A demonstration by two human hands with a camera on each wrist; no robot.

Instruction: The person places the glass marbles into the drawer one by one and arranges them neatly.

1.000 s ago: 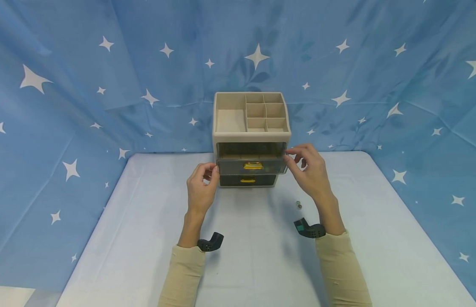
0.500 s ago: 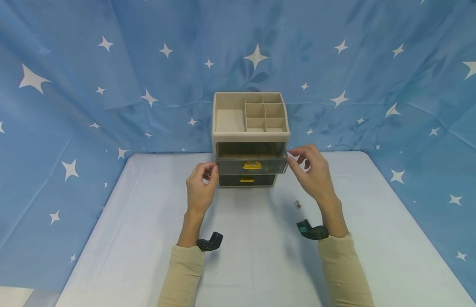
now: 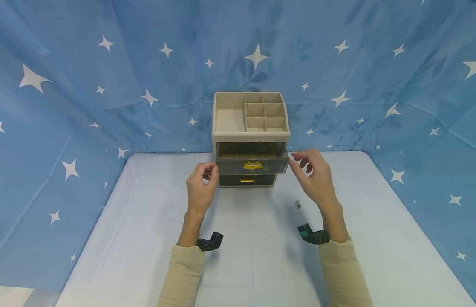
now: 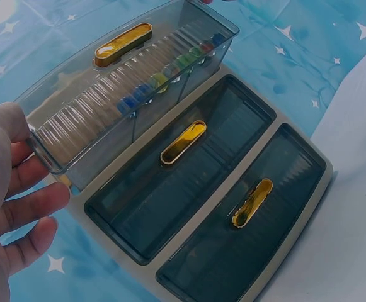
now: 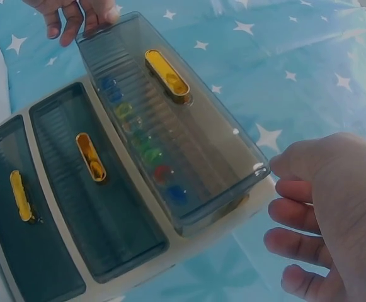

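Note:
A beige desktop organizer (image 3: 251, 137) stands at the back of the table, its clear grey top drawer (image 3: 232, 166) pulled out. Through the drawer's plastic, a row of small round glassy pieces (image 5: 150, 156) in blue, yellow, green and red shows in the right wrist view. My left hand (image 3: 200, 187) pinches the drawer's left front corner, thumb in front and index finger at the side. The other fingers are loosely bent. At the right front corner, my right hand (image 3: 314, 177) has its thumb tip close to the edge, with its fingers spread apart and holding nothing.
Below the top drawer are two closed dark drawers (image 4: 255, 233) with gold handles. Open compartments (image 3: 230, 120) form the organizer's top. Two tiny round pieces (image 3: 298, 204) lie on the white tablecloth (image 3: 253, 238) near my right wrist. A blue star-print curtain (image 3: 165, 85) hangs behind.
My right hand has shifted slightly right and down, its fingers coming away from the drawer's right corner. My left hand and the pulled-out drawer stay in place.

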